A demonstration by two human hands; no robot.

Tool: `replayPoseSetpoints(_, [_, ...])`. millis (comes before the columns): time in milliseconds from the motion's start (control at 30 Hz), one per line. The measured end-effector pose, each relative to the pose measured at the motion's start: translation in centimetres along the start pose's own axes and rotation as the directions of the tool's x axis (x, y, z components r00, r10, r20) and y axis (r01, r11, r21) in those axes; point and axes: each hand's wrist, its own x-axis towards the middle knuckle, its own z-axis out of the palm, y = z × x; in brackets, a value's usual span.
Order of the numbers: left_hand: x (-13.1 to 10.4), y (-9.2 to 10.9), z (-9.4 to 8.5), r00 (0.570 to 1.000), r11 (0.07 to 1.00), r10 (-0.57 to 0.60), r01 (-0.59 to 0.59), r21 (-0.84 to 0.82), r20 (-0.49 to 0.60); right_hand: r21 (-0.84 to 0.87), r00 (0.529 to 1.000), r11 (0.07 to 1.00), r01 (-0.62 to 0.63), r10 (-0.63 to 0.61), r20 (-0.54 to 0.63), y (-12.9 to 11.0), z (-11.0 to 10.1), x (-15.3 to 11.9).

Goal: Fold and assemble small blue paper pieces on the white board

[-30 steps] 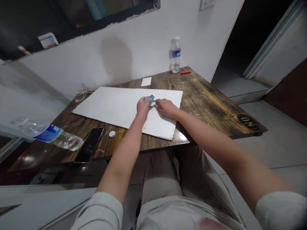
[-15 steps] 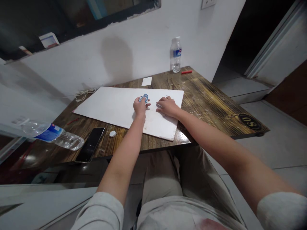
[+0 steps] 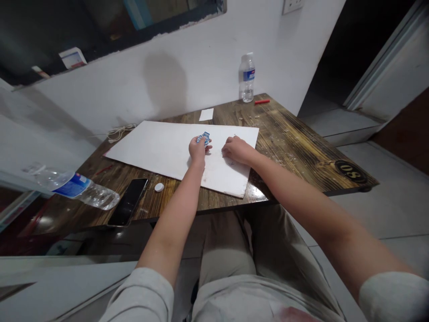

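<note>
My left hand point(image 3: 197, 148) is closed around a few small blue-and-white printed cards point(image 3: 203, 138), whose edges stick out past the thumb. It hovers over the middle of a white board point(image 3: 161, 143) lying on the dark wooden table. Farther right, my right hand point(image 3: 236, 150) rests at the board's right part with its fingers curled and drawn together. Whatever may be between those fingertips is hidden. Small dark marks point(image 3: 231, 163) show on the board beside this hand.
A black phone point(image 3: 129, 202), a white bottle cap point(image 3: 159, 187) and a lying water bottle point(image 3: 78, 185) are at the left. At the back stand an upright bottle point(image 3: 248, 82), a red stick-like item point(image 3: 262, 102), white paper point(image 3: 206, 114) and a coiled cable point(image 3: 118, 132).
My right hand's fingers have curled in from a more spread position on the board. My left hand keeps its hold on the cards. The whole view has shifted slightly.
</note>
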Motion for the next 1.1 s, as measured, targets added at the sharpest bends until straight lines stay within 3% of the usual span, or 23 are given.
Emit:
replayPoseSetpoints(100, [0.0,0.0,0.0,1.000,1.000,-0.004,0.004,0.010,0.004,-0.115,0.995,0.989,0.094,-0.089,0.042,-1.1,-0.7,-0.5])
replayPoseSetpoints(400, [0.1,0.0,0.2,1.000,1.000,0.016,-0.017,0.022,0.013,-0.251,0.990,0.964,0.091,-0.060,0.129,-2.5,-0.5,-0.3])
replayPoseSetpoints(567, [0.1,0.0,0.0,1.000,0.999,0.008,-0.009,0.047,0.013,-0.201,0.997,0.978,0.048,-0.034,0.073,-2.3,-0.3,-0.3])
replayPoseSetpoints(867, [0.2,0.0,0.0,0.999,0.999,-0.032,0.033,-0.020,0.042,-0.038,0.988,0.995,-0.092,0.086,-0.127,-0.2,0.4,0.1])
replayPoseSetpoints(1100, [0.1,-0.3,0.4,0.981,0.993,-0.033,0.053,-0.104,0.191,0.050,0.981,0.995,-0.087,0.094,-0.171,1.0,1.0,0.4])
